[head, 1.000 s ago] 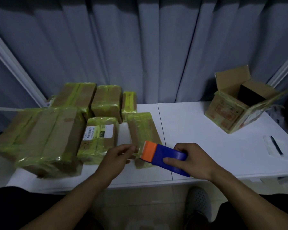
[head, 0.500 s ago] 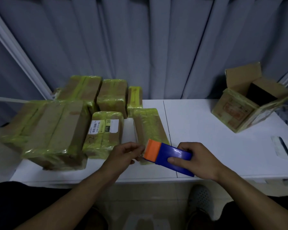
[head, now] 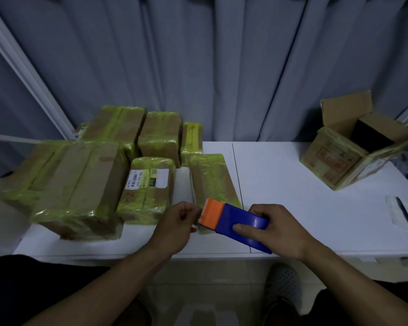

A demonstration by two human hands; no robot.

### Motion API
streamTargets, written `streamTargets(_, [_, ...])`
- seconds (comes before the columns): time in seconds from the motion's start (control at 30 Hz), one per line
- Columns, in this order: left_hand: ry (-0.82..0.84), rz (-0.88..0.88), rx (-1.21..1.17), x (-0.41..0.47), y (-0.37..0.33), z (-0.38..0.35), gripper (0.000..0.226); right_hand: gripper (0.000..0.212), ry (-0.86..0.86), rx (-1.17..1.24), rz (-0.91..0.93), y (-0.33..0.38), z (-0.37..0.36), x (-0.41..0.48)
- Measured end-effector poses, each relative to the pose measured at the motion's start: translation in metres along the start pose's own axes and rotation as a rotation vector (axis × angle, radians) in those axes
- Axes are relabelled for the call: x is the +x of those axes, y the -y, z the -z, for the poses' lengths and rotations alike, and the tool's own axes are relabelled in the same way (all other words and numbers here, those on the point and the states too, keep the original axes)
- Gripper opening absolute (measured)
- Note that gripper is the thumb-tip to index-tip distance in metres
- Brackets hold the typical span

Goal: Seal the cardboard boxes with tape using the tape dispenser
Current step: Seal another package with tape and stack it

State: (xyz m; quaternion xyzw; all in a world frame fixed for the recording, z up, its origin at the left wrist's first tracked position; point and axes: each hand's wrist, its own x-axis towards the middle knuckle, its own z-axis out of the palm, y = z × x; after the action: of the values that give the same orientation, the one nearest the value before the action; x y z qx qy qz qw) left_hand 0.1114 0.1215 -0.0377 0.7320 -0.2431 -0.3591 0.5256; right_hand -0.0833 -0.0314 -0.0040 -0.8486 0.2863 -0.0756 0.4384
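Observation:
My right hand (head: pixel 275 228) grips a blue tape dispenser (head: pixel 242 225) with an orange front end, held over the near end of a narrow cardboard box (head: pixel 211 178) wrapped in yellow-green tape. My left hand (head: pixel 176 223) is at the dispenser's orange end with thumb and fingers pinched together; the tape itself is too faint to make out. Several more taped boxes lie to the left, among them one with a white label (head: pixel 149 187) and a large one (head: pixel 77 189).
The white table (head: pixel 292 184) has a seam down its middle. An open cardboard box (head: pixel 353 147) stands at the far right, and a pen on a white slip (head: pixel 402 211) lies near the right edge. Grey curtains hang behind the table.
Both hands with the dispenser have hardly moved on the narrow box. The camera has tilted up and a little left, so the table sits lower in view.

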Motion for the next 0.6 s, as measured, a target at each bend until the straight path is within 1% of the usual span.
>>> streamTargets(0.1, [-0.064,-0.021,-0.009,0.005,0.002,0.003,0.016,0.034,-0.016,-0.009,0.004,0.005,-0.002,0.001])
streamTargets(0.23, [-0.105,0.017,-0.044,0.007,0.006,0.003,0.014,0.035,-0.008,-0.047,0.002,0.007,-0.003,0.003])
streamTargets(0.3, [-0.152,0.031,-0.064,0.009,0.005,0.011,0.012,0.035,-0.002,-0.056,-0.009,0.007,0.000,0.003])
streamTargets(0.4, [-0.252,0.011,-0.025,0.018,0.008,0.032,0.013,0.041,-0.023,-0.102,-0.030,0.006,0.012,0.002])
streamTargets(0.5, [-0.238,0.035,-0.054,0.018,0.016,0.036,0.013,0.048,-0.015,-0.145,-0.048,0.004,0.018,0.002])
streamTargets(0.6, [-0.253,0.112,-0.156,0.016,0.028,0.029,0.010,0.051,0.023,-0.268,-0.048,0.008,0.015,0.003])
